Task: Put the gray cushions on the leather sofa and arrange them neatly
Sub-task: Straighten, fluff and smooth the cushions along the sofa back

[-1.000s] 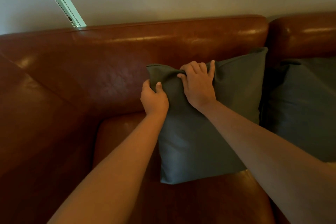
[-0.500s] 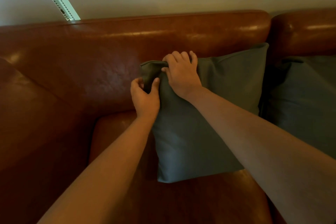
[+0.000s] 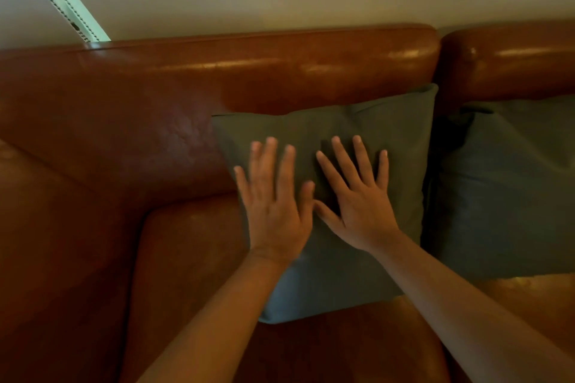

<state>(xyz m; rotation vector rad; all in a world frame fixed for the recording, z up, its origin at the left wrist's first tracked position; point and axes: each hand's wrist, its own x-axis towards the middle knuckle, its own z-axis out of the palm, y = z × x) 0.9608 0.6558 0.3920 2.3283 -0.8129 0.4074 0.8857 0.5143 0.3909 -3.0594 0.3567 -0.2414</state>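
Head view, dim warm light.

L hand [image 3: 273, 199] and R hand [image 3: 357, 208] both lie flat on the front face of the gray cushion [image 3: 392, 134], side by side, thumbs nearly meeting at centre. Fingers [image 3: 287, 165] straight and spread on both hands; nothing pinched, nothing gripped. Fabric looks slightly dented betw. the hands, so prob. pressing rather than just resting, though shadow makes depth hard to read.

Cushion posn: upright on the seat [image 3: 193, 258] of the leather sofa [image 3: 93, 134], back leaning on the backrest [image 3: 249, 71]. Bare leather shows betw. its left edge and the armrest [image 3: 46, 227] corner. Right edge is just beside the second gray cushion [image 3: 510, 190], which stands against the next backrest section. Dark gap there; cannot tell if the two touch.

Progress (judged):
- Both visible cushions are on the sofa, so placement is done for these.
- Step in hand: patting/smoothing the near one.
- Near cushion's top edge slopes up toward the right, not quite square.
- Left to do: level it and align w/ its neighbour.
- Any cushions off-frame: unknown.
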